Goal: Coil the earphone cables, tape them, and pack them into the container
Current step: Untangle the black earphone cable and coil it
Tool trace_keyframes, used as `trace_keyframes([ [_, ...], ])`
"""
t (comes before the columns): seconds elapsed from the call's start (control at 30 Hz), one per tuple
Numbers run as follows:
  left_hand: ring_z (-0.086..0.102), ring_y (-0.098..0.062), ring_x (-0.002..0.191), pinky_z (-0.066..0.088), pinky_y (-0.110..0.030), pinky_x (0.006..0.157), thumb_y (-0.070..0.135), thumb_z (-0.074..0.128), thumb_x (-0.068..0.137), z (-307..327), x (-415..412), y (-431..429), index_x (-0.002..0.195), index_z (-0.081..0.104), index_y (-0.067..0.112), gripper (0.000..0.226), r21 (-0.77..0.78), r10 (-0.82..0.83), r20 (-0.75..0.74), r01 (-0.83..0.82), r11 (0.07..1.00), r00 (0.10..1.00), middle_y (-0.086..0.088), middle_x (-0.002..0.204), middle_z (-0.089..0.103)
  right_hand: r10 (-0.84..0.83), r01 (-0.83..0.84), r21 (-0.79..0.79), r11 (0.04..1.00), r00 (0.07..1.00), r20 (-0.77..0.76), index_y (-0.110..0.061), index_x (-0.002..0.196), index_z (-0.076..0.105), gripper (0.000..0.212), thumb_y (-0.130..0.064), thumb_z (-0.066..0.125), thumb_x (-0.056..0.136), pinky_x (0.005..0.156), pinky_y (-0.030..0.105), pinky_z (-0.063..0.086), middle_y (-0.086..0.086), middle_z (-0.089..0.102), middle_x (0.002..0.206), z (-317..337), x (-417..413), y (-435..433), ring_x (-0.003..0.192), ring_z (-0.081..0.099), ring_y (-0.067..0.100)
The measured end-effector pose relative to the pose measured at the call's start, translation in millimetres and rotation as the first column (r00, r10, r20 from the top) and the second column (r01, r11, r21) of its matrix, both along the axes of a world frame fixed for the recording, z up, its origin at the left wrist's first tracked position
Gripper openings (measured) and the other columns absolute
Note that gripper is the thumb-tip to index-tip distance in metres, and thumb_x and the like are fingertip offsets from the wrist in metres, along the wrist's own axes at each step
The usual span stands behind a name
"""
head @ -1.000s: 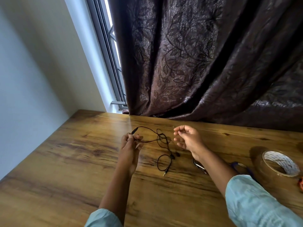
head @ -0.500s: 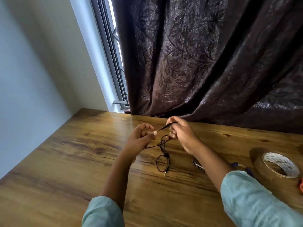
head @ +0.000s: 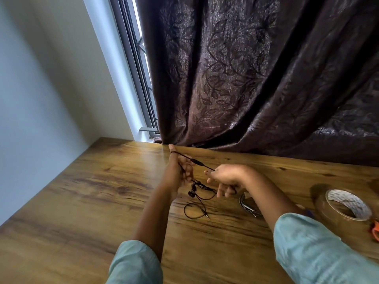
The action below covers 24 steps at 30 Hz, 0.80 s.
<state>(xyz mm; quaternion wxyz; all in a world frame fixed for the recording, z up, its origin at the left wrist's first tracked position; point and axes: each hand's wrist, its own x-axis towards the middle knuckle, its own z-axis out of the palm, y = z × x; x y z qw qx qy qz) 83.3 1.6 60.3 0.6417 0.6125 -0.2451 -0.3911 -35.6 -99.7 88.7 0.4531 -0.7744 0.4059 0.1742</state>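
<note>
A thin black earphone cable (head: 196,162) runs taut from my left hand (head: 178,169) to my right hand (head: 225,177). My left hand stands upright with its fingers raised, and the cable loops around them. My right hand pinches the cable a short way to the right. The rest of the cable (head: 202,198) hangs down and lies in loose loops on the wooden table (head: 82,201), ending in its metal plug (head: 207,217). A second earphone bundle (head: 249,208) lies partly hidden under my right forearm.
A roll of clear tape (head: 346,206) stands at the right of the table. An orange object (head: 375,230) shows at the right edge. A dark patterned curtain (head: 246,78) hangs along the table's far edge, with a window frame (head: 135,64) and a pale wall (head: 41,78) to the left.
My left hand has turned upright and lifted toward the curtain, with the cable now looped around its fingers. My right hand has moved right and down, pulling the cable taut.
</note>
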Motion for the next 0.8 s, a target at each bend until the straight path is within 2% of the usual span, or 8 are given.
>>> trace_keyframes([
  [0.13,0.021,-0.009,0.038,0.017,-0.023,0.045,0.079,0.005,0.078,-2.9,1.4,-3.3,0.062,0.051,0.011,0.084,0.059,-0.111,0.049,0.109,0.992,0.993,0.004,0.042,0.027,-0.119,0.129,-0.087,0.988,0.986,0.115,-0.023,0.148,0.028,0.053,-0.048,0.031,0.100,0.073,0.032,0.058,0.013,0.066,0.100,0.5,3.9,-1.6,0.060,0.066,0.019],
  [0.23,0.025,-0.009,0.040,0.019,-0.021,0.042,0.065,0.021,0.092,-4.7,14.0,2.1,0.061,0.050,0.014,0.066,0.153,0.011,0.207,-0.044,0.987,0.978,0.004,0.046,0.031,-0.241,0.351,-0.245,0.904,0.890,0.387,-0.012,0.127,0.054,0.050,-0.047,0.029,0.101,0.050,0.028,0.056,0.012,0.070,0.082,-3.0,5.9,-13.0,0.049,0.065,0.019],
  [0.3,0.040,-0.013,0.054,0.031,-0.023,0.051,0.047,0.051,0.091,-13.2,27.4,7.7,0.070,0.056,0.012,0.041,0.222,-0.024,0.391,-0.069,0.973,0.920,0.000,0.058,0.047,-0.507,0.513,0.163,0.842,0.653,0.563,-0.004,0.112,0.059,0.055,-0.048,0.028,0.101,0.033,0.016,0.038,0.009,0.064,0.059,-2.9,4.4,-20.4,0.034,0.052,0.011],
  [0.37,0.051,-0.015,0.069,0.039,-0.025,0.062,0.034,0.069,0.082,-22.0,33.3,10.9,0.078,0.064,0.013,0.022,0.310,-0.154,0.503,-0.011,0.951,0.851,-0.005,0.073,0.059,-0.696,0.487,0.503,0.715,0.419,0.583,-0.005,0.102,0.061,0.054,-0.049,0.030,0.100,0.035,0.016,0.038,0.005,0.060,0.052,0.6,-0.3,-22.4,0.036,0.051,0.009],
  [0.5,0.055,-0.013,0.069,0.046,-0.024,0.061,0.016,0.062,0.089,-28.1,19.1,5.4,0.090,0.069,0.011,0.009,0.323,-0.163,0.649,-0.076,0.943,0.743,-0.008,0.083,0.066,-0.706,0.347,0.623,0.701,0.455,0.542,-0.009,0.088,0.064,0.077,-0.072,0.019,0.088,0.047,0.023,0.047,0.008,0.064,0.063,7.7,0.2,-7.2,0.052,0.059,0.016],
  [0.6,0.061,-0.019,0.082,0.052,-0.028,0.067,0.011,0.053,0.093,-34.4,19.7,5.4,0.097,0.068,0.012,0.015,0.236,-0.005,0.545,-0.147,0.961,0.838,-0.009,0.093,0.067,-0.643,0.205,0.662,0.721,0.554,0.529,-0.007,0.103,0.067,0.097,-0.083,0.012,0.078,0.066,0.032,0.052,0.013,0.071,0.086,7.8,1.6,-4.6,0.074,0.067,0.022],
  [0.7,0.061,-0.020,0.084,0.053,-0.029,0.068,0.012,0.047,0.097,-34.9,15.6,8.6,0.104,0.064,0.006,0.019,0.180,0.090,0.289,-0.146,0.973,0.953,-0.011,0.099,0.066,-0.683,0.124,0.747,0.653,0.522,0.510,-0.008,0.120,0.062,0.097,-0.081,0.012,0.080,0.083,0.040,0.051,0.015,0.068,0.116,6.3,0.1,-8.9,0.098,0.065,0.025],
  [0.8,0.060,-0.018,0.072,0.047,-0.020,0.051,0.019,0.046,0.098,-24.4,8.6,8.7,0.106,0.061,0.004,0.022,0.073,0.173,0.083,-0.179,0.981,0.981,-0.007,0.087,0.063,-0.717,0.109,0.771,0.628,0.467,0.518,-0.015,0.126,0.058,0.086,-0.077,0.015,0.084,0.088,0.044,0.050,0.012,0.060,0.124,3.0,2.7,-7.2,0.110,0.058,0.026],
])
